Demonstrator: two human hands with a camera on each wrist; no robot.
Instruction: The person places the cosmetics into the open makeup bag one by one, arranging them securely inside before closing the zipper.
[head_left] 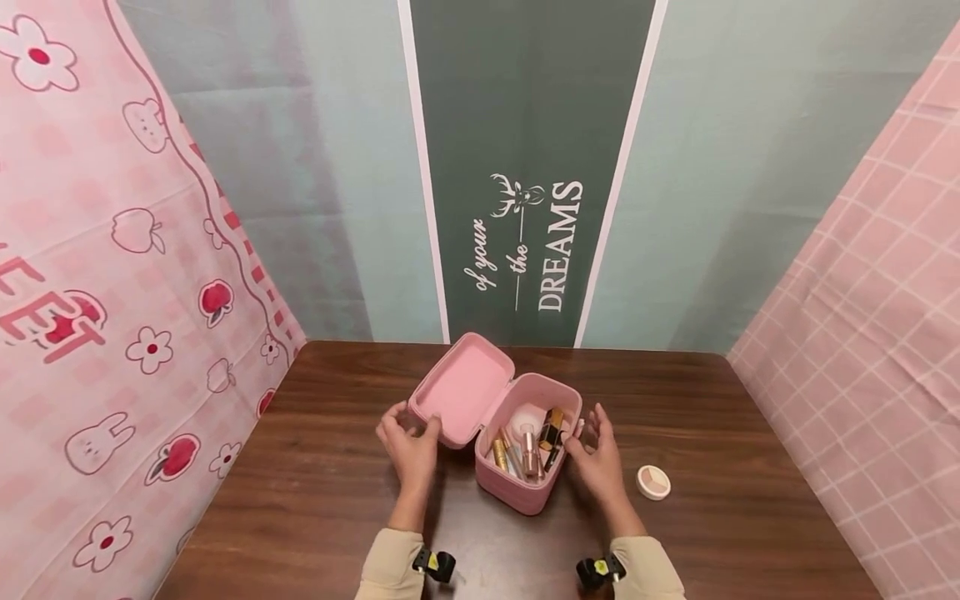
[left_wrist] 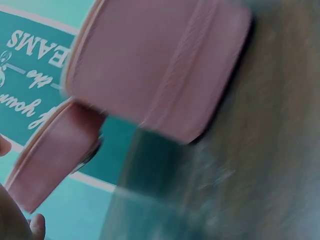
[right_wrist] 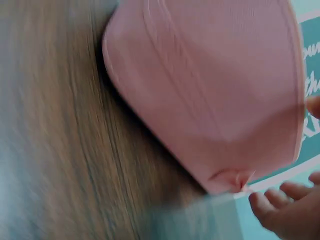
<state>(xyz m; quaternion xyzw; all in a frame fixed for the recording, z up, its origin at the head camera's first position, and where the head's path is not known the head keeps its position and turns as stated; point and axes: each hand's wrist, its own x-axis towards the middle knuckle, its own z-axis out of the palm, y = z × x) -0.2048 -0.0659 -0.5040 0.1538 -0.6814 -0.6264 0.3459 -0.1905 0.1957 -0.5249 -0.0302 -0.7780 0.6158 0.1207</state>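
A pink makeup case (head_left: 517,493) stands on the table with its lid (head_left: 463,385) swung open to the left. Inside lie gold tubes, a lipstick (head_left: 529,450), a black-and-gold item (head_left: 552,429) and a round white piece (head_left: 527,417). My left hand (head_left: 412,450) holds the lid at its near left corner, thumb on the front edge. At the case's right side is my right hand (head_left: 597,467), thumb at the rim and fingers spread outside. In the right wrist view its fingertips (right_wrist: 260,202) are close to a small pink tab (right_wrist: 242,181).
A round white compact (head_left: 653,482) with beige sections lies on the brown wooden table (head_left: 720,542), right of my right hand. Behind the table hangs a green-and-grey curtain (head_left: 360,208) with lettering; pink patterned cloths (head_left: 885,333) line both sides.
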